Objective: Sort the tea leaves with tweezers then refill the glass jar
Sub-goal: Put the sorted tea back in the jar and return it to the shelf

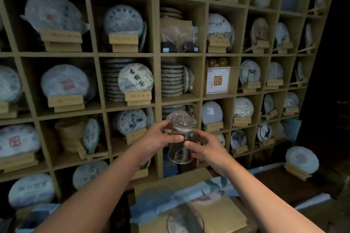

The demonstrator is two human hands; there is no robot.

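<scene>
A: Going from the left, where do we stand with the task?

B: Early, as we judge it. Our left hand [161,135] has its fingers [176,138] wrapped round the left side of the glass jar [181,139], just below centre of the frame. Our right hand [205,147] closes on the jar's other side, thumb across the front. So both hands hold the jar up in the air, in front of the shelving [155,55].

A: And the jar itself?

B: Its glass lid [181,118] is on. We see dark tea leaves [180,154] low inside, well short of full. No tweezers show anywhere, so we judge that sorting is not begun and refilling is left too. The lid has to come off first.

A: What else is around us, left to right?

B: At the left the shelf compartments hold paper-wrapped tea cakes [64,81] on small wooden stands [65,101]. Right of centre, a stack of unwrapped cakes [171,79] and a white box [217,80] with a red seal. At lower right another wrapped cake [302,160] stands on a dark surface.

A: Anything in our way?

B: Below our arms, at the bottom centre, lie a printed cloth or paper [176,198] and a round thing with a red cord [184,219], too blurred to name. We judge that a place to set the jar needs finding among these.
</scene>
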